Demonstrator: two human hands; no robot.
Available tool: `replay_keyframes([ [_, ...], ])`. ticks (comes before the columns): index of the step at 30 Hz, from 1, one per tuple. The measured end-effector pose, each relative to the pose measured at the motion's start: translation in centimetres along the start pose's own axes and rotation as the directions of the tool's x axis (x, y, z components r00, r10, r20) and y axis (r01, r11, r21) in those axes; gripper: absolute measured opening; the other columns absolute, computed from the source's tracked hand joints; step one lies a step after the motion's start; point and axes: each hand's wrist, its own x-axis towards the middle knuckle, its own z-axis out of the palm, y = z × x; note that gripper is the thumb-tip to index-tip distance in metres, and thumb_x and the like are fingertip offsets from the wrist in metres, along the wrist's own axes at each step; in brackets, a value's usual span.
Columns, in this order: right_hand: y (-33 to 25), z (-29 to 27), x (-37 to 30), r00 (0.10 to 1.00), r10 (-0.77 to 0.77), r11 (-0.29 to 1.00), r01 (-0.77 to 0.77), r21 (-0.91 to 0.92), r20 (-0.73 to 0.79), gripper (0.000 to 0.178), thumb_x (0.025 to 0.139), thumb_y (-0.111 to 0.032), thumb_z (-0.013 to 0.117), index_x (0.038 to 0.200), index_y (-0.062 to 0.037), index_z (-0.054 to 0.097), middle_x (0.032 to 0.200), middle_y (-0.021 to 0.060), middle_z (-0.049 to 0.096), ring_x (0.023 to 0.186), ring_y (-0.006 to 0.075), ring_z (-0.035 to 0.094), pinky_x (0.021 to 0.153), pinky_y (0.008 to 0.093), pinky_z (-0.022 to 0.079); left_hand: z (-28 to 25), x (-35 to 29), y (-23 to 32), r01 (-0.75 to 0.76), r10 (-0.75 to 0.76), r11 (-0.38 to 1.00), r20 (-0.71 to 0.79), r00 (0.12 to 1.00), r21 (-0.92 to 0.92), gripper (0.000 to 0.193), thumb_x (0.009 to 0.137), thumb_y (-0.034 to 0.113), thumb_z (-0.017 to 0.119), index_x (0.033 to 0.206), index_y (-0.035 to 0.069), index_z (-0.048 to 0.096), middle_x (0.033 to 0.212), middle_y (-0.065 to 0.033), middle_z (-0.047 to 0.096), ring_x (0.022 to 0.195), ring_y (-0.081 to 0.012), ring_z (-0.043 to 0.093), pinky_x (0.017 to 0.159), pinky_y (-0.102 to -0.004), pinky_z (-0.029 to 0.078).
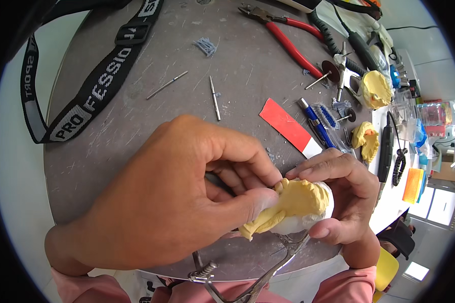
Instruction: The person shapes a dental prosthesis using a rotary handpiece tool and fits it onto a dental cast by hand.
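Observation:
My right hand point(346, 194) wraps round a yellow dental cast point(303, 197) on a white plaster base point(330, 202), fingers at the far side and thumb at the near side. The cast is joined to a metal articulator point(288, 257), whose frame and spring hang below over the table's near edge. My left hand point(187, 197) is closed in a pinch at the cast's left edge, thumb and index fingertip on either side of a tooth. Any small piece between those fingertips is hidden. The left hand's other fingers are curled behind.
Beyond my hands lie a red-and-white strip point(285, 123), a blue pen point(316, 121), two thin metal burs point(215, 98), red-handled pliers point(293, 43) and grey wax bits point(206, 47). More yellow casts point(375, 89) stand at right. A black strap point(96, 81) curves along the left.

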Motion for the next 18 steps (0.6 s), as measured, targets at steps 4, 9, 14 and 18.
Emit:
replay_keyframes([
  [4,-0.15,0.17,-0.08,1.000,0.022,1.000,-0.022,0.018,-0.017,0.063,0.063,-0.034,0.085,0.100,0.0097,0.059,0.095,0.0220,0.061,0.088,0.0260,0.063,0.078,0.0334,0.052,0.14,-0.09,0.05,-0.045,0.046,0.999,-0.035,0.998,0.024,0.016,0.076,-0.001,0.068,0.091,-0.005,0.068,0.084,-0.0133,0.066,0.077,-0.0152,0.066,0.065,-0.0222,0.056],
  [9,-0.34,0.13,0.04,0.998,0.047,0.998,-0.046,0.043,-0.038,0.062,0.063,-0.032,0.086,0.101,0.0097,0.059,0.095,0.0214,0.062,0.089,0.0259,0.063,0.079,0.0340,0.051,0.17,-0.07,0.22,-0.032,0.033,0.999,-0.039,0.999,0.041,0.016,0.076,-0.001,0.067,0.091,-0.006,0.068,0.083,-0.0126,0.065,0.077,-0.0153,0.066,0.066,-0.0220,0.055],
  [14,-0.53,-0.09,0.12,0.999,0.043,0.999,-0.044,0.033,0.013,0.059,0.061,-0.023,0.085,0.104,0.0096,0.060,0.098,0.0205,0.062,0.091,0.0237,0.063,0.080,0.0315,0.051,0.23,0.16,-0.05,-0.029,0.030,0.999,-0.037,0.999,0.026,0.017,0.076,-0.002,0.067,0.092,-0.007,0.068,0.084,-0.0130,0.066,0.077,-0.0150,0.066,0.067,-0.0223,0.055],
  [18,-0.43,-0.12,0.27,0.999,0.040,0.998,-0.041,0.056,0.013,0.061,0.060,-0.024,0.087,0.103,0.0103,0.060,0.097,0.0216,0.063,0.091,0.0254,0.063,0.083,0.0329,0.049,0.34,0.01,0.33,-0.010,0.013,0.998,-0.053,0.998,0.057,0.018,0.075,-0.002,0.068,0.092,-0.007,0.068,0.084,-0.0123,0.066,0.078,-0.0143,0.066,0.068,-0.0224,0.054],
])
